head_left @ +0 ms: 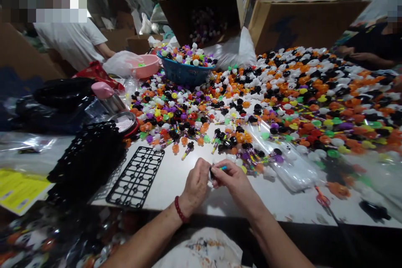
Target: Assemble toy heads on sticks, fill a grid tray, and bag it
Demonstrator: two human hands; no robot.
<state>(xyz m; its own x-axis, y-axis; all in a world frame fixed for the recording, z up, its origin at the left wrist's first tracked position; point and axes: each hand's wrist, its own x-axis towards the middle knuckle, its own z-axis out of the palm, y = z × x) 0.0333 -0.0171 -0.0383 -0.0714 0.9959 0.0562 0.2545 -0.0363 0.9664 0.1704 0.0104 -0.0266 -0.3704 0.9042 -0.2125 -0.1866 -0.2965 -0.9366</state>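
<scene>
My left hand point(198, 180) and my right hand point(230, 175) meet above the front of the white table point(176, 180). My left hand's fingers are curled round a small dark and white piece, mostly covered by them. The right fingertips pinch the same place, where a small blue stick-like part point(223, 168) shows. Whether the blue part is joined to the piece I cannot tell. Just beyond the hands lie small novelty toys with striped sticks point(251, 153) and black, orange and white heads. Left of my hands, a black plastic grid point(136, 177) lies flat.
A stack of black grids point(89, 161) stands at left. Loose coloured toy heads point(295, 79) cover the table's back and right. Behind are a blue basket point(185, 73), a pink basin point(147, 66) and cardboard boxes point(304, 25). Clear bags point(292, 167) and red-handled scissors point(323, 198) lie right. Two people are nearby.
</scene>
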